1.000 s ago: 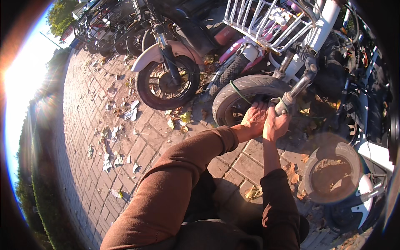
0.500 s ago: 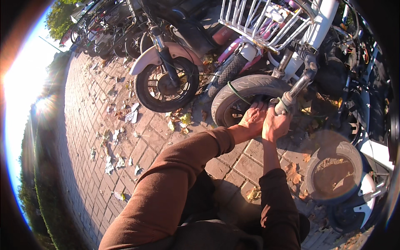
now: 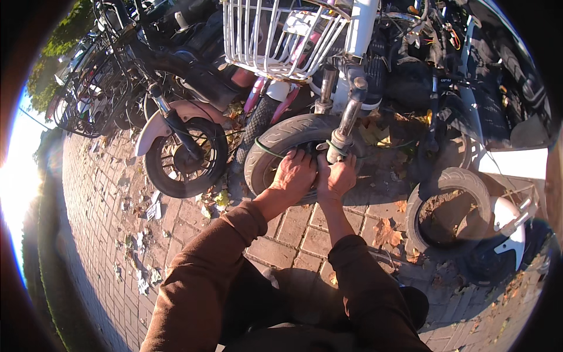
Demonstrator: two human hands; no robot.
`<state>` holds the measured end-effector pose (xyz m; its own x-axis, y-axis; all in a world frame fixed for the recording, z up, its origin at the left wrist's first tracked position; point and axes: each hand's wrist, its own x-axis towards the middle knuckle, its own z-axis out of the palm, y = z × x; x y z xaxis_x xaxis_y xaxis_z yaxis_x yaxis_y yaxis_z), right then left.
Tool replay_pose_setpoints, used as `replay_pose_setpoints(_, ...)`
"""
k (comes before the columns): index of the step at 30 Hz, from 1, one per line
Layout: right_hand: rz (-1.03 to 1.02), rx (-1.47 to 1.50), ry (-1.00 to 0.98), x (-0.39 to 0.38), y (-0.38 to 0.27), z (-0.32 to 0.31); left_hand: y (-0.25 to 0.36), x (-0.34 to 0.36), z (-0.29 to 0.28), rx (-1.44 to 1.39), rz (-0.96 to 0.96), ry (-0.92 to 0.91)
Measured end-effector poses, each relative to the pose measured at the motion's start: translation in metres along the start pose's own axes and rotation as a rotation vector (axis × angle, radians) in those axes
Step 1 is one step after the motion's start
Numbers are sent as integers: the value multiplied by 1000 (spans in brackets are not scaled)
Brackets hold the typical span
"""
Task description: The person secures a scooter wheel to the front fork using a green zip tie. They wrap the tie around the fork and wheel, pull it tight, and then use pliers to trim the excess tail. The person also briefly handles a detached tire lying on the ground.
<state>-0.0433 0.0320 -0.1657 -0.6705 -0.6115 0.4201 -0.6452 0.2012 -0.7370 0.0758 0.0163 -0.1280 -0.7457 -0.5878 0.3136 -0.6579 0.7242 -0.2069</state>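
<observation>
A white scooter's front wheel (image 3: 275, 144) with a grey tyre stands in front of me on the brick paving. My left hand (image 3: 295, 174) presses on the wheel's hub area, fingers curled over it. My right hand (image 3: 336, 178) is beside it, gripping the lower end of the silver fork leg (image 3: 347, 126) near the axle. A thin green cable (image 3: 264, 154) runs across the tyre by my hands. What my fingers hold underneath is hidden. Both arms wear brown sleeves.
A white wire basket (image 3: 275, 35) hangs above the wheel. Another scooter wheel with a pale mudguard (image 3: 185, 155) stands left. A loose tyre (image 3: 448, 214) lies on the ground at right beside a white part (image 3: 507, 220). Dry leaves litter the bricks (image 3: 117, 234).
The view has swung nearer to the wheel. Both hands stay at the hub and fork end, with only slight shifts of the fingers.
</observation>
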Motion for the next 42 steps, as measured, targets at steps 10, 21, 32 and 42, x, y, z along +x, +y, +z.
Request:
replay_pose_setpoints(10, -3, 134, -117, 2, -5, -15, 3, 4, 12, -50, -69, 28)
replay_pose_setpoints(21, -26, 128, -67, 2, -5, -14, 6, 5, 5, -90, -92, 23)
replay_pose_setpoints(32, 47, 36, -18, 3, -11, -11, 7, 15, -12, -393, -320, 63)
replay_pose_setpoints(42, -110, 42, -72, 0, 1, -13, 7, 27, -8, -1282, -527, -190)
